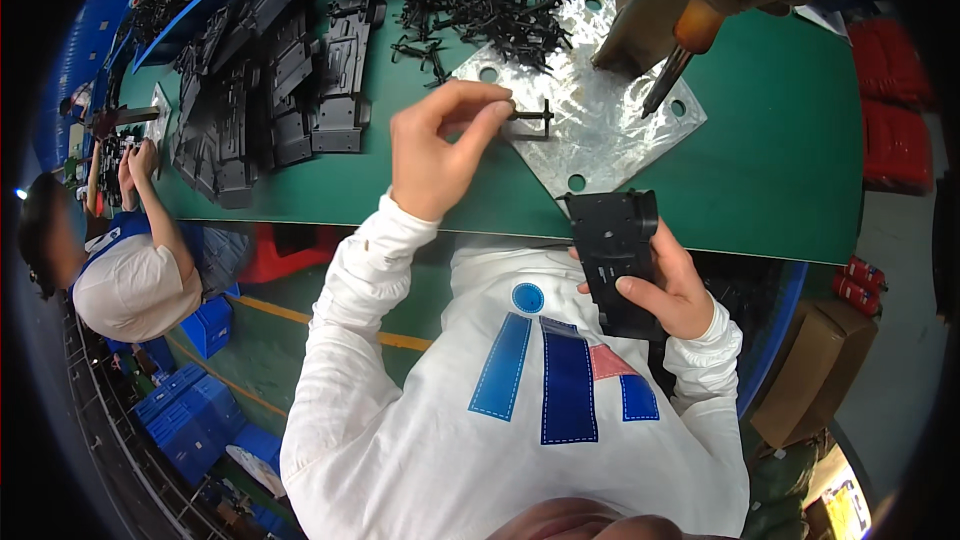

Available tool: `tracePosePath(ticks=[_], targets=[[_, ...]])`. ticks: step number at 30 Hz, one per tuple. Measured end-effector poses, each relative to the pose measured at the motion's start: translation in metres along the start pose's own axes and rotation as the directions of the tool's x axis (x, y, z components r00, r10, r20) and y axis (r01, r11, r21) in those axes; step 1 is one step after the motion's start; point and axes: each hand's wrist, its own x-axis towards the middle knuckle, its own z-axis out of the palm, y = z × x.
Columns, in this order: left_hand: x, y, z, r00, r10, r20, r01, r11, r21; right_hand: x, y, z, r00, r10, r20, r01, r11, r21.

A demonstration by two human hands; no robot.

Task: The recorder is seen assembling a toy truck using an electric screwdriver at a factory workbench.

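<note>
At a green table, a person in a white top works with two hands raised at chest level, a black part in each. The left hand pinches a small black clip between thumb and forefinger, its far end reaching rightward over a metal plate; whether clip and plate touch cannot be told. Lower and to the right, the right hand grips a black housing, thumb across its face, fingertips showing at its left edge. The housing sits left of that palm, by the table's near edge, below and right of the clip, the two parts apart. Beyond the left hand lies a heap of clips, partly on the plate; farther left, more housings are piled. An orange-handled tool slants down above the plate. At far left, a co-worker holds both hands over the work.
</note>
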Motion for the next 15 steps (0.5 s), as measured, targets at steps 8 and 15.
tracePosePath(ticks=[8, 15], targets=[[-0.019, -0.01, 0.009, 0.72, 0.571, 0.394, -0.694, 0.599, 0.399, -0.012, 0.004, -0.004, 0.994, 0.013, -0.105, 0.002, 0.991, 0.137], [-0.011, 0.006, 0.008, 0.814, 0.47, 0.342, -0.562, 0.787, 0.256, -0.018, 0.004, -0.001, 0.97, 0.046, -0.237, 0.002, 0.98, 0.2]])
